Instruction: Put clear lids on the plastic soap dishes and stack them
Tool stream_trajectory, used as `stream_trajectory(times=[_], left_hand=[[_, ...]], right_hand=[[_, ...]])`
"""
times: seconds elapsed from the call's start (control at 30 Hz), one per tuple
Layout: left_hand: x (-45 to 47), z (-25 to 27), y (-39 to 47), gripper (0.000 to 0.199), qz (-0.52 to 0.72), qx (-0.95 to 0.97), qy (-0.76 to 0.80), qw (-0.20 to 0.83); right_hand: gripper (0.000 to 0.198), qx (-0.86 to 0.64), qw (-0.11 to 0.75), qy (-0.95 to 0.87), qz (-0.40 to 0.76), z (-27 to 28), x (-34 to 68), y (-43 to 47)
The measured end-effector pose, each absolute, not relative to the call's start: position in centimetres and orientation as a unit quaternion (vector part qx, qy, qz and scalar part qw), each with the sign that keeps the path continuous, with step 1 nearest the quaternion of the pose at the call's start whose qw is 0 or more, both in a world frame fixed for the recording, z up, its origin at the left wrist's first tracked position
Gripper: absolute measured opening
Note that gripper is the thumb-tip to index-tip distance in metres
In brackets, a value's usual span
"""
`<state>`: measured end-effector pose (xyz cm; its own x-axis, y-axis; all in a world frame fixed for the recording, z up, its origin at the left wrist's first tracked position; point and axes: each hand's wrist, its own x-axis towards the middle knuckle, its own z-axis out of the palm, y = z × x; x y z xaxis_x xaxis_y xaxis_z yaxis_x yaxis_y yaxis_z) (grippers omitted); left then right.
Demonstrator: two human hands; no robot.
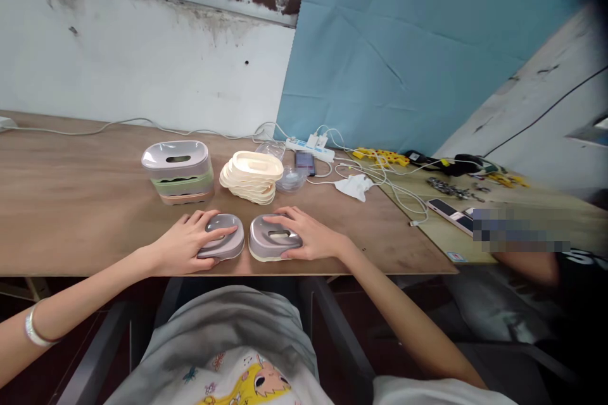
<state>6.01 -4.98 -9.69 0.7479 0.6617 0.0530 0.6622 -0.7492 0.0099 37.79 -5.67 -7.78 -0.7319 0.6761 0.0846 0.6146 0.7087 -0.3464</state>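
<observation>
Near the front edge of the table, my left hand [192, 243] grips a grey-mauve oval plastic dish [228, 247], thumb and fingers around its rim. Just beside it, my right hand [306, 235] holds a second grey-mauve oval dish [266, 242]. That one has a slot in its sunken middle and a pale cream edge showing underneath. The two dishes lie close together with a narrow gap between them. Behind my left hand stands a stack of similar oval dishes [178, 171] in grey, green and orange. A leaning pile of cream oval plates [251, 174] is to its right.
Clear plastic cups [291, 178], a phone [304, 162] and a white power strip [311, 150] with tangled cables lie behind. A crumpled white piece [354, 187] rests on the right. Another person's arm [527, 262] leans over the adjoining table, near phones [449, 214].
</observation>
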Motion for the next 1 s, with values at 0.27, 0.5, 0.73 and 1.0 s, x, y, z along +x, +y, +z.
stream_trajectory(times=[0.27,0.5,0.73,1.0], left_hand=[[6.0,-9.6,-5.0,0.061,-0.026,-0.935,-0.353,0.0],[11.4,-7.5,-4.9,0.077,-0.088,-0.952,-0.293,0.014],[16.6,-9.9,-3.9,0.089,-0.008,-0.955,-0.291,-0.059],[16.4,-4.8,-3.2,0.08,-0.065,-0.964,-0.253,-0.049]], right_hand=[[0.081,-0.359,0.098,-0.922,0.107,-7.8,37.7,-6.3],[0.084,-0.365,0.099,-0.922,0.083,-8.3,37.6,-6.3],[0.073,-0.369,0.132,-0.918,0.06,-10.6,37.2,-5.8],[0.066,-0.361,0.233,-0.897,0.101,-8.0,39.1,-5.4]])
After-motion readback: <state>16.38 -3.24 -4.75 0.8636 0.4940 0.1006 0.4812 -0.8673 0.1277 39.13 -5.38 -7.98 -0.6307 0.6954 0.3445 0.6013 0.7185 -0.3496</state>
